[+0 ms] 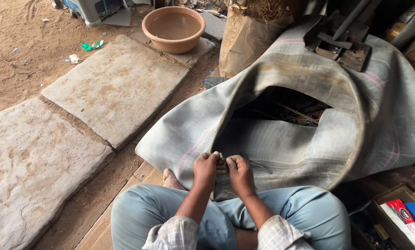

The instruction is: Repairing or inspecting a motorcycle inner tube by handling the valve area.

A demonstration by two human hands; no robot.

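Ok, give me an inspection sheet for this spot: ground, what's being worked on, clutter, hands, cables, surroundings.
Surface: flat stone slabs set in sandy ground.
Job's things: large grey rubber inner tube, folded in front of the seated person's crossed legs.
Clutter: green bits and litter on the sand; open toolbox at right.
Hands: left hand and right hand close together, pinching something small at the tube's surface; what it is cannot be told.
Cables: nothing seen.
Surroundings: tan basin holding water, brown sack, dark metal tool on the tube.
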